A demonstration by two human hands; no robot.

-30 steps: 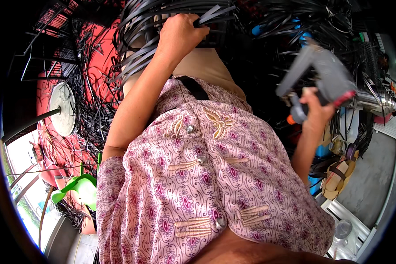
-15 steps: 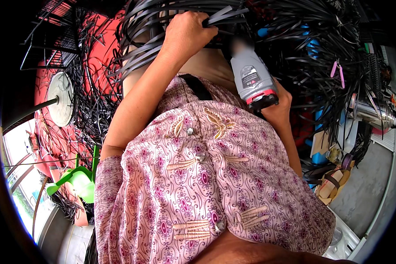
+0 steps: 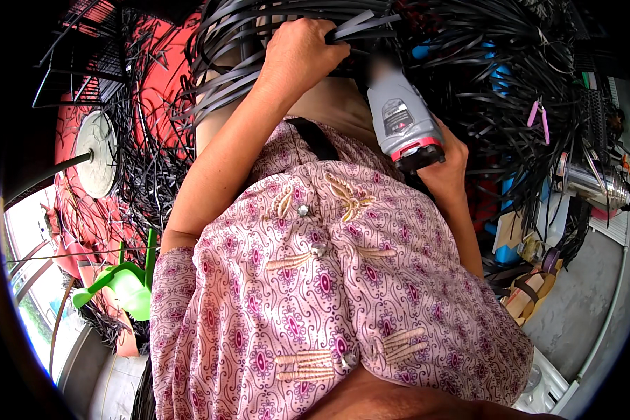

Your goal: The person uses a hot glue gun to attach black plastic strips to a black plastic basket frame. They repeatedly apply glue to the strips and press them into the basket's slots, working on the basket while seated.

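Note:
My left hand [image 3: 301,52] is closed around a bunch of flat black plastic strips [image 3: 364,26], whose cut ends stick out past the fingers to the right. More strips curve in loops under and beside that wrist. In my right hand [image 3: 449,161] is a grey handheld power tool [image 3: 401,115] with a red band and a black end nearest me. Its far end points toward the strips and is blurred, so what it touches cannot be made out. My right fingers are mostly hidden behind the tool's body.
Loose black strips [image 3: 518,84] pile up at the right, with pink-handled snips [image 3: 539,119] on them. A metal flask [image 3: 591,182] lies beyond. At the left are a white disc on a rod [image 3: 96,154], a green plastic object [image 3: 129,290] and a black wire rack [image 3: 84,63].
The grey tool and my right hand have shifted very slightly right. My left hand keeps its hold on the strips, nearly in the same place.

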